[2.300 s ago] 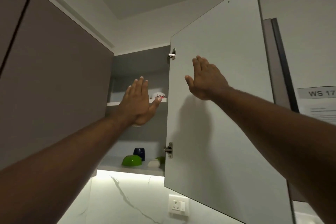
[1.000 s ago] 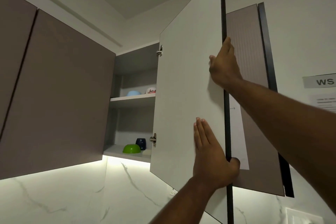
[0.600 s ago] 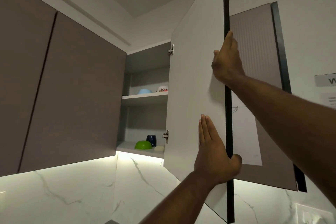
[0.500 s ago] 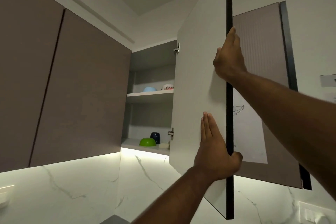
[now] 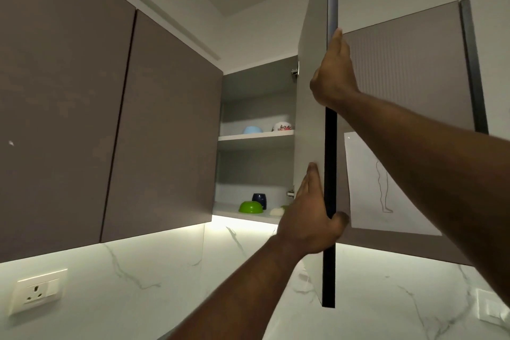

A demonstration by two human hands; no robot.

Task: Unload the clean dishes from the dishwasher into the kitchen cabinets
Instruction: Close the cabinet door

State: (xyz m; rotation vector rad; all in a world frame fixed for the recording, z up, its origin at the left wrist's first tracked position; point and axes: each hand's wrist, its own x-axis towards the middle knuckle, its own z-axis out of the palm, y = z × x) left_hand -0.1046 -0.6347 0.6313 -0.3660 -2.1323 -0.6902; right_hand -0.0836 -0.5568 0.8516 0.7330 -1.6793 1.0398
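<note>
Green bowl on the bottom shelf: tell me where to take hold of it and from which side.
The green bowl sits upside down, rim on the lower shelf, so grip the dome across its sides, probably from the front. The blue cup stands close behind and the open door crowds the right side.

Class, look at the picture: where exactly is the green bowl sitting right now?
In the head view, the green bowl sits upside down on the bottom shelf of the open cabinet, centre frame, just in front of the dark blue cup and left of the left hand.
</note>
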